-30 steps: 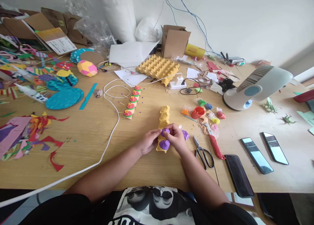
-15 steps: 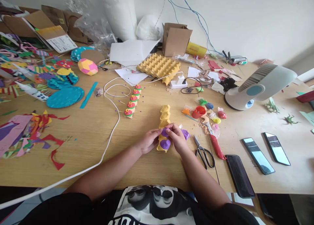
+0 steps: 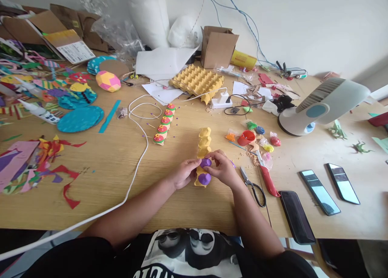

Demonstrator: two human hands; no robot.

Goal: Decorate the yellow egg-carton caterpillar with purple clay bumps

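Note:
A yellow egg-carton strip (image 3: 204, 142) lies lengthwise on the table in front of me. Purple clay covers its two nearest cups, the closest being a purple clay cap (image 3: 204, 178). My left hand (image 3: 185, 174) grips the strip's left edge, thumb against the second purple clay piece (image 3: 205, 163). From the other side, my right hand (image 3: 223, 169) has its thumb and bent fingers around that same piece. A purple packet (image 3: 233, 164) is mostly hidden behind my right hand. Left of the strip stands a finished-looking row of red and green decorated cups (image 3: 162, 129).
To the right are scissors (image 3: 253, 187), a red-handled knife (image 3: 269, 181), several phones (image 3: 297, 217), a red cup (image 3: 246, 138) and small clay bags. A fan (image 3: 321, 106) stands farther right. A white cable (image 3: 138, 165) crosses the left side; an egg tray (image 3: 197, 81) lies behind.
My right hand has shifted slightly right and turned, uncovering more of the second purple clay piece and hiding more of the packet. The left hand stays in place on the strip.

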